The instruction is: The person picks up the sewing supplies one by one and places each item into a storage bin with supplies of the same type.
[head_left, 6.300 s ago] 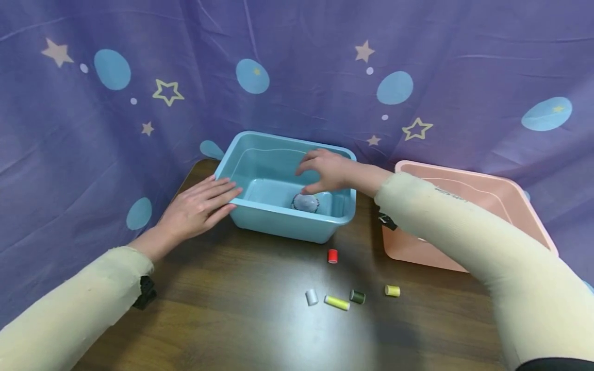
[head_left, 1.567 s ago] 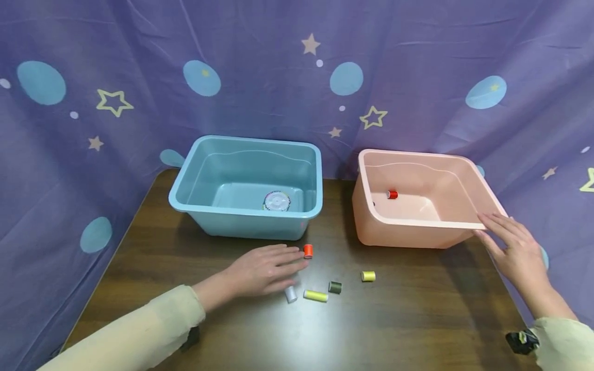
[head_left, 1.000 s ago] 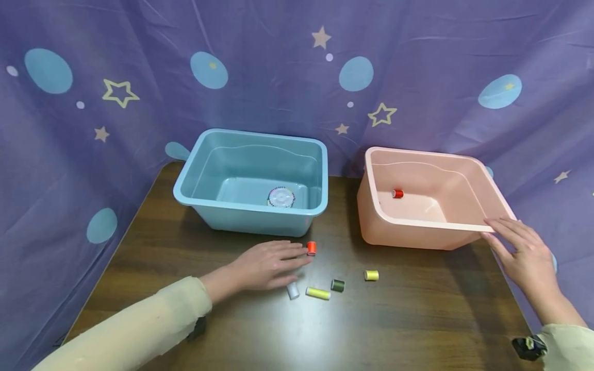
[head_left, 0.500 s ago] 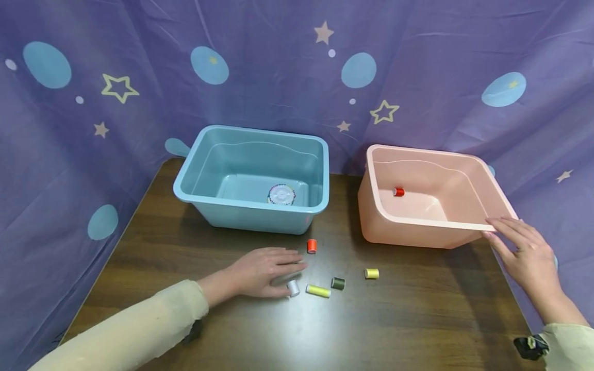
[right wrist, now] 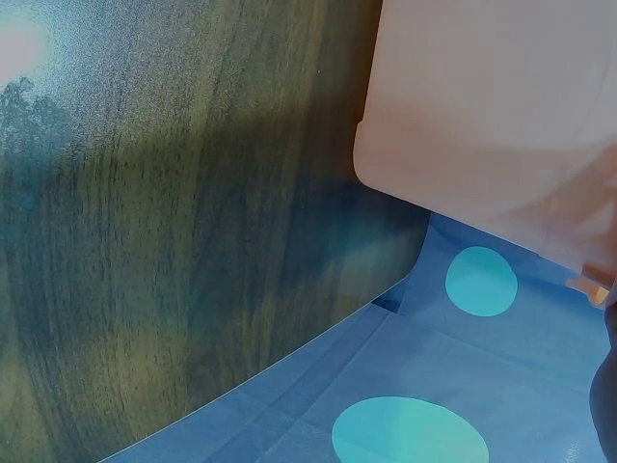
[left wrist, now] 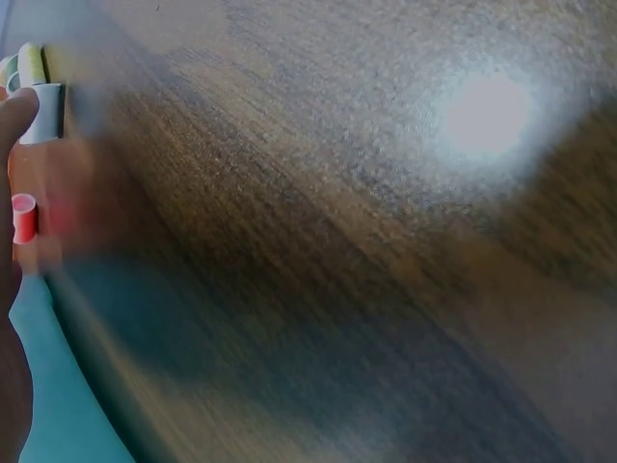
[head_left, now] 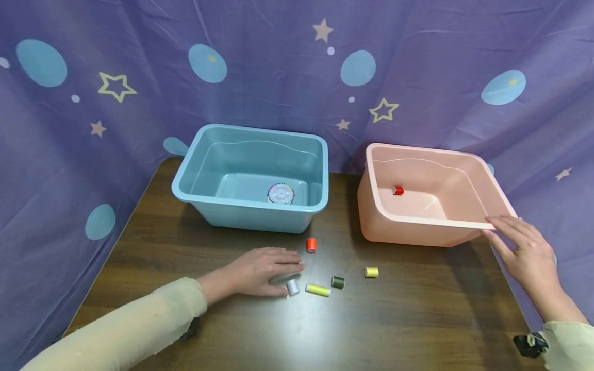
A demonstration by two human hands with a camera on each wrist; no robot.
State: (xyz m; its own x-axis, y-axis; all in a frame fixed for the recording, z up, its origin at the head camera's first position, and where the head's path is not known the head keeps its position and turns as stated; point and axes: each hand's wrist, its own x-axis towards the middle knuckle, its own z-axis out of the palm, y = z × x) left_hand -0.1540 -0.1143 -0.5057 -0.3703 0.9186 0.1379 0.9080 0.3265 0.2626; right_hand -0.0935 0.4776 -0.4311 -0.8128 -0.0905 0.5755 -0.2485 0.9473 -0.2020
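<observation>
The grey spool [head_left: 293, 287] lies on the table [head_left: 371, 330] between the spread thumb and forefinger of your left hand [head_left: 262, 270]; contact cannot be confirmed. Farther right, your right hand [head_left: 526, 248] rests extended fingers on the pink bin [head_left: 417, 233] rim.

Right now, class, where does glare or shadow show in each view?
Head view: soft pale glare on the brown table, below the white spool; left wrist view: bright round glare at upper right, darker shadow beside it; right wrist view: glare at the upper left, shadow on the table beside the pink bin.
</observation>
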